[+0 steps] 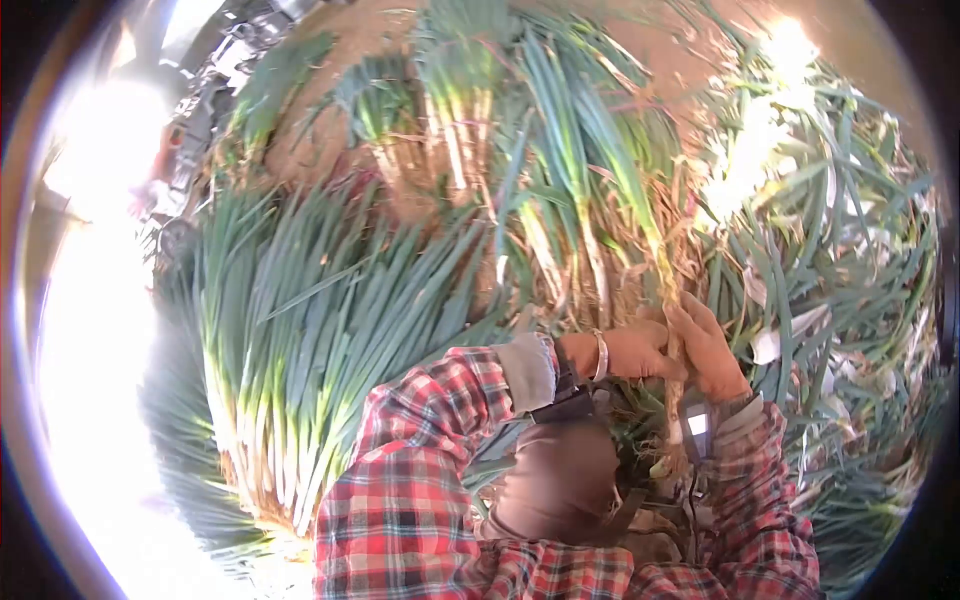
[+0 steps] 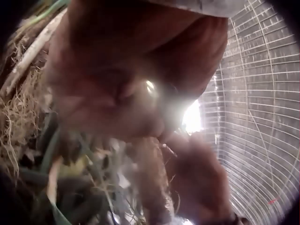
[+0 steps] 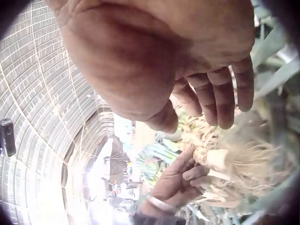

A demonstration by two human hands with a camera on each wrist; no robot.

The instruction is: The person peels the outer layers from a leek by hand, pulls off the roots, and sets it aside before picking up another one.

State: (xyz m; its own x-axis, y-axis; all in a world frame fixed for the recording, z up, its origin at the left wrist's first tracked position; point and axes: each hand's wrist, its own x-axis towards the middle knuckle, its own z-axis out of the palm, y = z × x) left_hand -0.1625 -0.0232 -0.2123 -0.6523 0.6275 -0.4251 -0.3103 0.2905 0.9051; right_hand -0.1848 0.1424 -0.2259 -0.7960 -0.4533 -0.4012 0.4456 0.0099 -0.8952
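The green onion (image 1: 674,385) is upheld at right of centre in the scene, between the two hands, with its root end near and its leaves (image 1: 615,145) reaching far. The left hand (image 1: 635,350) has its fingers curled round the pale shank; the right hand (image 1: 710,352) is beside it, fingers released and loosely extended, and whether they touch the shank cannot be confirmed. A laid pile of onions (image 1: 300,340) is to the left; a heap of loose leaves (image 1: 865,250) is to the right. Handling assessment: light, though long enough for the leaf end to swing; shank firm, leaves limp and easily creased or torn, dry outer skin liable to slip under pressure. Recommended hold: mid-shank, above the fine, tangling roots (image 3: 255,161), lightly pinched, with the leaf end steadied rather than squeezed.
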